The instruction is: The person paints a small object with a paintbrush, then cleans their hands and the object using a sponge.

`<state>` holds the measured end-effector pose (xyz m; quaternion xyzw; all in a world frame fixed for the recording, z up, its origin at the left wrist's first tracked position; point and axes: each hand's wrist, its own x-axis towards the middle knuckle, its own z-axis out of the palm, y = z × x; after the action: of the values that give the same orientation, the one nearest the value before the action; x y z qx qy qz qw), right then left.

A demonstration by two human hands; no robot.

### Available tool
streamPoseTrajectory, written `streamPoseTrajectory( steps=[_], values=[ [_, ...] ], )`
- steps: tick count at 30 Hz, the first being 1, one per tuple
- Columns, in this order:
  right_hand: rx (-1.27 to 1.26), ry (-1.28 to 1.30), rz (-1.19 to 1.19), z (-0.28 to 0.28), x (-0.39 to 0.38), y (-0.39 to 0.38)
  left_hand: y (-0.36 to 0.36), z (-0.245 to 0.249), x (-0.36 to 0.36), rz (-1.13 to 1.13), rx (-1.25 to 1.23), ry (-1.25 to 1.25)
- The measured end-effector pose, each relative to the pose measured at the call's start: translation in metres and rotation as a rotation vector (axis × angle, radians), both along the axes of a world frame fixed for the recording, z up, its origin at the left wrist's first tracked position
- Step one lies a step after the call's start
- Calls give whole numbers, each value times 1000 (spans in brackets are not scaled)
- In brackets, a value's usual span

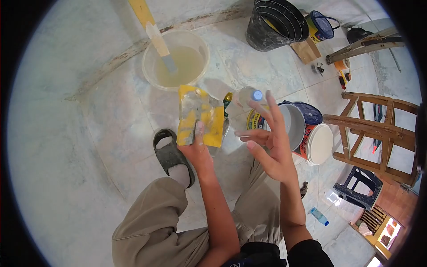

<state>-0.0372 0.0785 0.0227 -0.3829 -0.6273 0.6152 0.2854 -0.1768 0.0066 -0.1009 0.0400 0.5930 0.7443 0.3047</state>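
Observation:
My left hand grips a yellow, putty-smeared trowel pad by its lower edge and holds it upright above the tiled floor. My right hand hovers just to its right with fingers spread and nothing in it. Behind the right fingertips stands a clear bottle with a blue cap. A clear bucket of cloudy liquid with a yellow-handled stick in it sits beyond the pad.
An open paint pail and a white lidded tub stand right of my hand. A black bucket is at the far top. A wooden ladder lies on the right. My sandalled foot rests below the pad.

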Motion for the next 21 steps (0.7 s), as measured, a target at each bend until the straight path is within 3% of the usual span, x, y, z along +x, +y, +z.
streamPoseTrajectory(
  steps=[1,4,7,10,14,19,21],
  values=[
    [-37,-34,5,-2,0,2,-2,-2,0,1,64,-22],
    [-114,-257,-10,-19,-7,-1,-7,5,-3,-351,201,-170],
    [-127,-141,-105,-32,-12,-1,3,22,-2,-728,338,-12],
    [-186,-41,-77,-40,1,9,3,13,-9,-909,384,143],
    [-373,126,-198,-31,13,8,0,13,-8,-788,296,73],
    [-402,166,-309,-32,18,5,3,28,-8,-684,266,-113],
    [-386,134,-300,-34,16,2,4,28,-5,-664,187,-79]
  ],
)
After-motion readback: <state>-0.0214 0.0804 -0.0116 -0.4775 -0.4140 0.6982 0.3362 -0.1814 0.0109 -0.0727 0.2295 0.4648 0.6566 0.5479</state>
